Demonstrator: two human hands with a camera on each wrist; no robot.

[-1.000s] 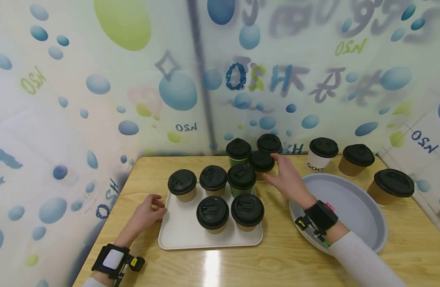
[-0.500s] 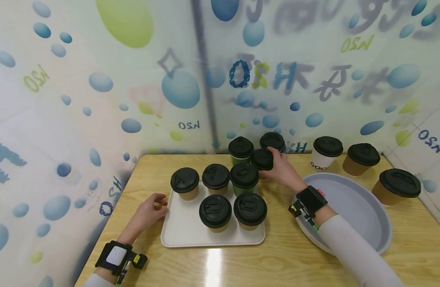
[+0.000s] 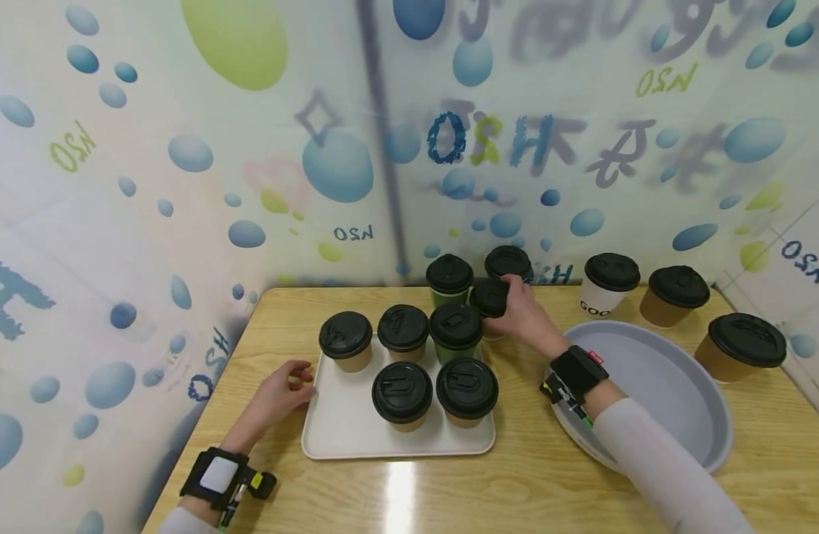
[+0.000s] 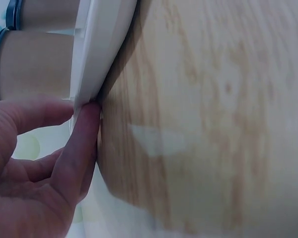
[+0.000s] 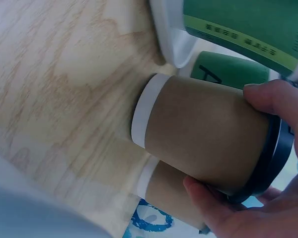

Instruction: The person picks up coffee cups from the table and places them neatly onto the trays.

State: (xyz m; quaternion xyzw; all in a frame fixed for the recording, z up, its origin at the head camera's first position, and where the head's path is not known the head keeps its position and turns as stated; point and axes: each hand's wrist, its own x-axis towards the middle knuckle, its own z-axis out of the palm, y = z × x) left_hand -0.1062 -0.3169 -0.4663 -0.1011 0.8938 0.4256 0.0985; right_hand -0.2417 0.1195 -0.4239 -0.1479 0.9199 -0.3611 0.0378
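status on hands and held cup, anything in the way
Right hand grips brown cup beside white tray. Left hand touches tray. Green cup close, possible snag.

The right hand (image 5: 280, 208) gripped a black-lidded brown paper cup (image 5: 203, 131).
A second brown cup (image 5: 171, 193) stood at lower centre, a green cup (image 5: 253, 29) at upper right.

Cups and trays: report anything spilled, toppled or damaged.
Nothing stands out. The brown cup in the right hand and the other cups all have lids on, none lies toppled, and no spill or damage shows on the white tray, round tray or table.
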